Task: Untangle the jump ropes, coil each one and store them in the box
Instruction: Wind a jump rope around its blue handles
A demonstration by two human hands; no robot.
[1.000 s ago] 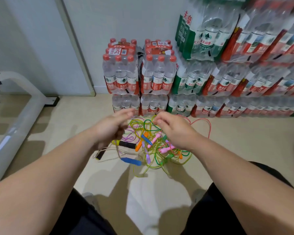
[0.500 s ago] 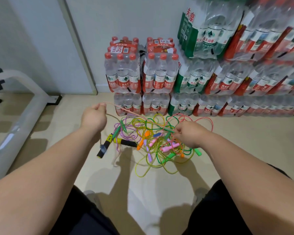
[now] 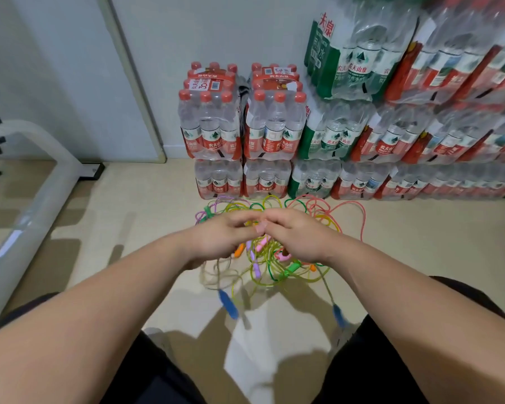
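Left hand (image 3: 222,237): fingers curled, fingertips meeting the right hand above the tangle; grip on a cord cannot be told
Right hand (image 3: 298,237): fingers curled likewise, grip cannot be told
Tangled multicoloured plastic jump ropes (image 3: 256,268): heaped on the beige floor (image 3: 129,223) under both hands, near the shrink-wrapped water bottle packs (image 3: 268,126)
Left blue handle (image 3: 228,303), right blue handle (image 3: 337,313): blurred, on the heap's near side

Jump ropes (image 3: 270,266): glossy translucent plastic cords. Bottle packs (image 3: 213,123): shiny clear plastic wrap. Floor (image 3: 146,217): smooth, matt.
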